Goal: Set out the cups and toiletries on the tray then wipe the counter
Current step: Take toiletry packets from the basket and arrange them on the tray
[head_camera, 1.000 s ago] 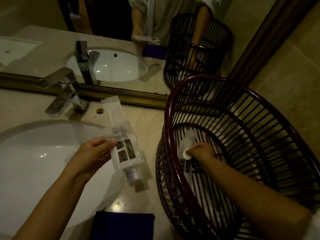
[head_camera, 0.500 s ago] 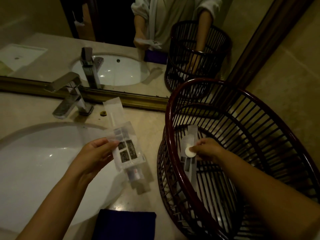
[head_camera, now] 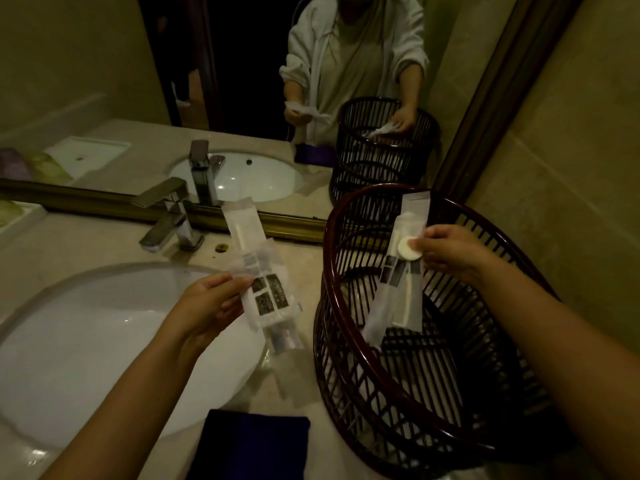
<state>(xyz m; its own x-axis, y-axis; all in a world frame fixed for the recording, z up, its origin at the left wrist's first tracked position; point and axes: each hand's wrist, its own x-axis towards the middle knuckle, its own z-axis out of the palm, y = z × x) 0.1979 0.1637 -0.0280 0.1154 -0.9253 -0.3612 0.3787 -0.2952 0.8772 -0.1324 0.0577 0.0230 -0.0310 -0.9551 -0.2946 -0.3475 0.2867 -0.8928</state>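
My left hand [head_camera: 207,303] grips a bunch of clear-wrapped toiletry packets [head_camera: 265,292] with dark labels, held over the counter beside the sink. My right hand [head_camera: 446,251] pinches more wrapped toiletry packets [head_camera: 398,282] with a round white pad on top, lifted above the rim of a dark slatted basket [head_camera: 346,355]. The packets hang down from my fingers into the basket's opening. No tray or cups are visible.
A white sink basin [head_camera: 86,348] lies at the left with a chrome faucet [head_camera: 169,216] behind it. A dark blue cloth [head_camera: 252,445] lies on the beige counter [head_camera: 304,258] at the near edge. A mirror [head_camera: 242,81] runs along the back; a tiled wall stands at the right.
My right hand has risen from deep inside the basket to above its rim, bringing the wrapped packets with it. My left hand stays put with its packets.
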